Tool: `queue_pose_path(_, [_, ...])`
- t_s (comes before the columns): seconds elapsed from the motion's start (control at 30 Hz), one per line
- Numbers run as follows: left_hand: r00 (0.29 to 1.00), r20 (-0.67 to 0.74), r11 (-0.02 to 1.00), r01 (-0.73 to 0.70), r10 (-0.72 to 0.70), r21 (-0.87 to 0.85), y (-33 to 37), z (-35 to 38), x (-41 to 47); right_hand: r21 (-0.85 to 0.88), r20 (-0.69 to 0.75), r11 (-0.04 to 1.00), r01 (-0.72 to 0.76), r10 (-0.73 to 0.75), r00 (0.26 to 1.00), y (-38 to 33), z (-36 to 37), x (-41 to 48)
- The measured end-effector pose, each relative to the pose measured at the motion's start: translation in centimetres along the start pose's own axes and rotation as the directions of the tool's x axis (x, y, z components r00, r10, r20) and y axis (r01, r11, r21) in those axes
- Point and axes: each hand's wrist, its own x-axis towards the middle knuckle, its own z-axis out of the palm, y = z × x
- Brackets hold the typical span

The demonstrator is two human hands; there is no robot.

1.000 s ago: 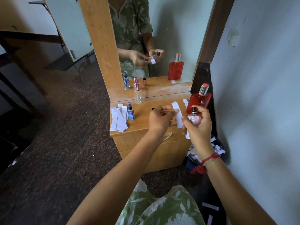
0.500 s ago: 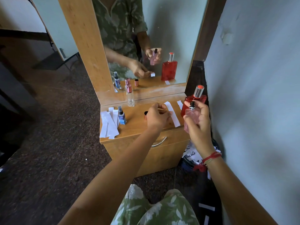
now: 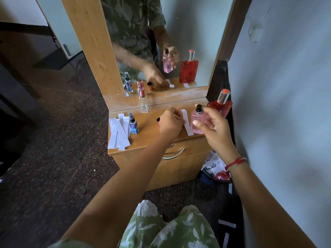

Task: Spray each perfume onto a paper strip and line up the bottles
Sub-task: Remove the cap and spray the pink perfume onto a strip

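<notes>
My right hand (image 3: 214,128) grips a small pink perfume bottle (image 3: 196,122) with a black spray top, held upright above the right end of the wooden dresser top (image 3: 150,138). My left hand (image 3: 170,123) pinches a white paper strip (image 3: 187,124) that lies flat on the dresser beside the pink bottle. A large red bottle (image 3: 220,105) with a silver cap stands at the far right. A clear bottle (image 3: 143,101) with a pink cap stands by the mirror. A small blue spray bottle (image 3: 133,124) stands next to a pile of paper strips (image 3: 118,133).
A mirror (image 3: 166,42) rises behind the dresser, a grey wall (image 3: 279,104) closes the right side. A small cap (image 3: 158,120) stands half hidden behind my left hand. A bin with used strips (image 3: 215,167) sits on the floor right of the drawer handle (image 3: 172,154).
My left hand has lowered the strip from in front of the bottle down onto the dresser top. My right hand with the pink bottle has moved a little away from the strip.
</notes>
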Motion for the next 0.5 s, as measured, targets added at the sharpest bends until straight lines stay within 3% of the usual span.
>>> queue_pose_path(0.5, [0.996,-0.087,1.0,0.002,0.0,0.019,-0.8,0.1,0.8,-0.078,0.108,0.995,-0.062,0.07,0.992,-0.3,2.2,1.4])
